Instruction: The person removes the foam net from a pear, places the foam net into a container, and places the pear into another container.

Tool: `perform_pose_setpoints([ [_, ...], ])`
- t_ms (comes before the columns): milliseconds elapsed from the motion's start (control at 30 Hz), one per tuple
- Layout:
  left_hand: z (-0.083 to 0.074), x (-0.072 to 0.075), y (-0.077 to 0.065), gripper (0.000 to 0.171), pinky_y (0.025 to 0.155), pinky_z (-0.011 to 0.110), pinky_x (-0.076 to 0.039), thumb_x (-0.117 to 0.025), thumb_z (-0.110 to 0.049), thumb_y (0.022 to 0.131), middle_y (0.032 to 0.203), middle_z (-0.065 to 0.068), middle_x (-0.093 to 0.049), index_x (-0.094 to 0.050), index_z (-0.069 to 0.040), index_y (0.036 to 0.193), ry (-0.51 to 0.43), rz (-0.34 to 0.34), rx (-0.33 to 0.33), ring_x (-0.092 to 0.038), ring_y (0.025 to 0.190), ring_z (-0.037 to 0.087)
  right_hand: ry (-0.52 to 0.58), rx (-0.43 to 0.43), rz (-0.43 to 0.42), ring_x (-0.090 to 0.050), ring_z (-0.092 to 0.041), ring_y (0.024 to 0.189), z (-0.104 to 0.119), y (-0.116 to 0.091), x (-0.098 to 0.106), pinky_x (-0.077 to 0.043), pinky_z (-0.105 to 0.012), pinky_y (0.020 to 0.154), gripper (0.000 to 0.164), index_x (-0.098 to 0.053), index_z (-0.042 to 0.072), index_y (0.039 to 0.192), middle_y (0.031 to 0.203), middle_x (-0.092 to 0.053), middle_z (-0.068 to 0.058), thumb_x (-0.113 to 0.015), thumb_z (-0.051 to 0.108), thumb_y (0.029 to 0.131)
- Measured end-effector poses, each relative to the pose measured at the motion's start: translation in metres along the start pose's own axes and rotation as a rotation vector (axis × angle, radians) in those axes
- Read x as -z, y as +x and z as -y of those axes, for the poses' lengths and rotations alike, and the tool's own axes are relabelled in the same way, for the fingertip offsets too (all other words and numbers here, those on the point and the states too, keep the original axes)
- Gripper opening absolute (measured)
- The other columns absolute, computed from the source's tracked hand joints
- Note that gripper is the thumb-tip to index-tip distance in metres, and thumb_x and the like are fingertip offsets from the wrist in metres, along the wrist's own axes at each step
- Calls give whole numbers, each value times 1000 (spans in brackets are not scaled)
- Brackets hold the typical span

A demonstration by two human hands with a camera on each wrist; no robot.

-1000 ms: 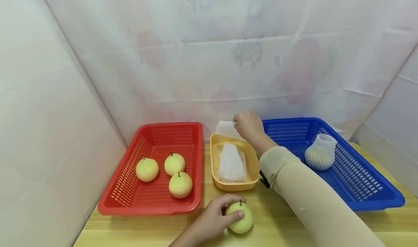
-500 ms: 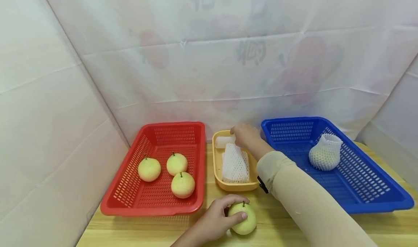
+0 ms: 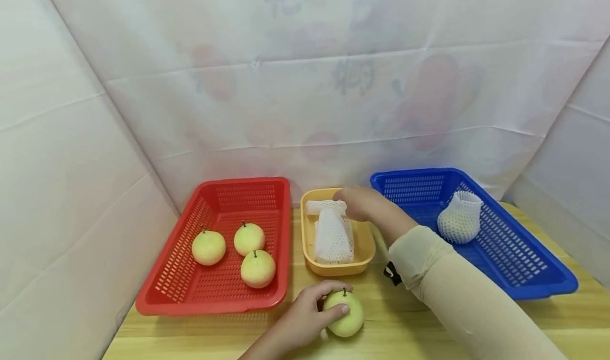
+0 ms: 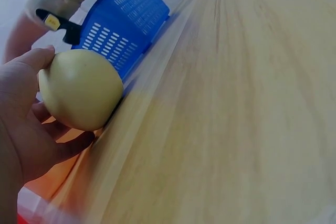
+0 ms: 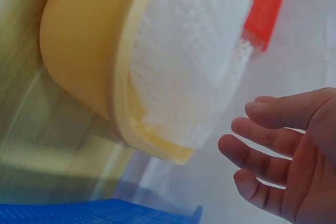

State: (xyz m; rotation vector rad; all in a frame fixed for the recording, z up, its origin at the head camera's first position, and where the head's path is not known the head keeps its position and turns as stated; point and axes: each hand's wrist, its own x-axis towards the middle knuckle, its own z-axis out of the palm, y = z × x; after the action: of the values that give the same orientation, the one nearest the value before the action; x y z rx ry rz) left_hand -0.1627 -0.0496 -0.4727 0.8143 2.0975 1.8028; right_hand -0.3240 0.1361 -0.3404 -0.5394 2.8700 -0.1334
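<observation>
My left hand [image 3: 307, 313] grips a yellow-green pear [image 3: 347, 313] low over the table's front, thumb on its near side and fingers round its far side. In the left wrist view, that pear [image 4: 81, 90] sits between thumb and fingers. My right hand [image 3: 363, 204] is over the back right of a yellow tray [image 3: 340, 269]. The right wrist view shows this hand [image 5: 283, 150] with loosely bent fingers and nothing between them, beside the white foam fruit nets [image 5: 189, 61]. One foam net [image 3: 326, 207] lies crosswise at the tray's back; another foam net [image 3: 333, 241] lies lengthwise in front.
A red basket [image 3: 214, 308] on the left holds three pears [image 3: 257, 269]. On the right, a blue basket [image 3: 538, 291] holds a fruit in a foam net [image 3: 459, 218]. White sheets [image 3: 305, 100] hang behind and at the sides of the wooden table [image 3: 395, 323].
My right hand has come down from above the tray's back rim, and a foam net it held has been let go at the tray's back. The left hand still grips the pear.
</observation>
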Motion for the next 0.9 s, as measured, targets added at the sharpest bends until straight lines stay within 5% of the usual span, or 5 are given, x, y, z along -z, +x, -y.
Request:
perform_pose_setpoints([
  [333,3,2,1,35,84,20,-51,-67,-26,94,118,-2,-68,-63,-15,127,15,1,8,-62,99,3,66,197,-42,-65,-26,110,8,-58,-8,-55,-45,89,27,-70,12,120,121,-69,-5,-66,15,94],
  [600,-1,3,0,36,87,20,-50,-67,-29,94,118,-2,-67,-63,-15,127,42,3,8,-61,102,3,223,411,-108,-64,-4,80,22,-92,-31,-55,-26,72,11,-77,12,97,91,-73,6,-69,17,90],
  [900,3,2,0,35,83,20,-53,-66,-27,95,117,-1,-67,-62,-18,128,8,18,-13,-62,98,3,449,459,7,-58,3,66,36,-119,-47,-52,-18,62,3,-77,17,86,74,-65,18,-75,17,84],
])
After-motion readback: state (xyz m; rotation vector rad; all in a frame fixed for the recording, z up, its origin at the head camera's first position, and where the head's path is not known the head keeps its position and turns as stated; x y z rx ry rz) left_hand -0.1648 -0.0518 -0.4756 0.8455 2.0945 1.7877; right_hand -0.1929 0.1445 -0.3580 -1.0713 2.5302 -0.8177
